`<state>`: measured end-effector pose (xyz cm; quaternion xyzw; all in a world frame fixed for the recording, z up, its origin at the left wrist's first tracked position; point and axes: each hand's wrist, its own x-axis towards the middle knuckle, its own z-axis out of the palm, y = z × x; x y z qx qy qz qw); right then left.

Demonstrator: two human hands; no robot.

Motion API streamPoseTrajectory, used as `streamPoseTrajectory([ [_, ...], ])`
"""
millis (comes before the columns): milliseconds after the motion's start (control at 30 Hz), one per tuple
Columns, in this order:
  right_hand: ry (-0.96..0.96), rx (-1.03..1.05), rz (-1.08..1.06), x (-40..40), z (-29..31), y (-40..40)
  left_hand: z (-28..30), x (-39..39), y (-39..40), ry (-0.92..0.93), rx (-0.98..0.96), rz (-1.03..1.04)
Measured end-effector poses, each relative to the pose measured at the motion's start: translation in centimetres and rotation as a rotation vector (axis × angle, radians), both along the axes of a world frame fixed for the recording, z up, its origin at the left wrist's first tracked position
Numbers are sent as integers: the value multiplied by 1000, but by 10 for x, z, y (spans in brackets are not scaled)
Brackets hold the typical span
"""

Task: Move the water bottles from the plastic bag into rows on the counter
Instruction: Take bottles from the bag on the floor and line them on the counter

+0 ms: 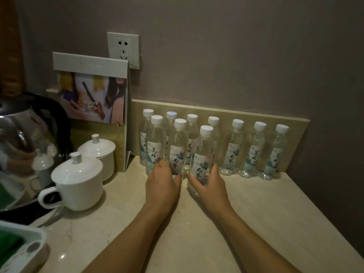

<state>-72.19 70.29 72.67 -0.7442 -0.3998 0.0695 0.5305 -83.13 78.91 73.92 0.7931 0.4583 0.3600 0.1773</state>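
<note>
Both hands down on the counter (246, 213): left hand (162, 184) cupped around the middle front-row bottle (177, 148), right hand (211, 186) gripping the third front bottle (202, 158), seven more bottles (254, 150) lined along the backsplash.

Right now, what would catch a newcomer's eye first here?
Most likely the water bottles with white caps, lined up along the back of the counter, three more standing in front. Next, the left hand and right hand on the two nearest front bottles. At left stand a shiny kettle and two lidded white cups.
</note>
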Motion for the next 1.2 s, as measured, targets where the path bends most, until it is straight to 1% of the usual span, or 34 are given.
streamPoseTrajectory([
  [333,5,4,6,0,0,0,0,3,4,26,38,-18],
  [700,-28,-16,-11,0,0,0,0,5,8,35,26,-22],
  [867,-80,-35,-90,-2,2,-1,0,5,9,43,30,-31],
  [1000,-180,-94,-159,-3,3,-1,-1,6,8,38,48,-35],
  [1200,-211,-150,-242,-5,5,7,0,5,7,55,64,-50],
])
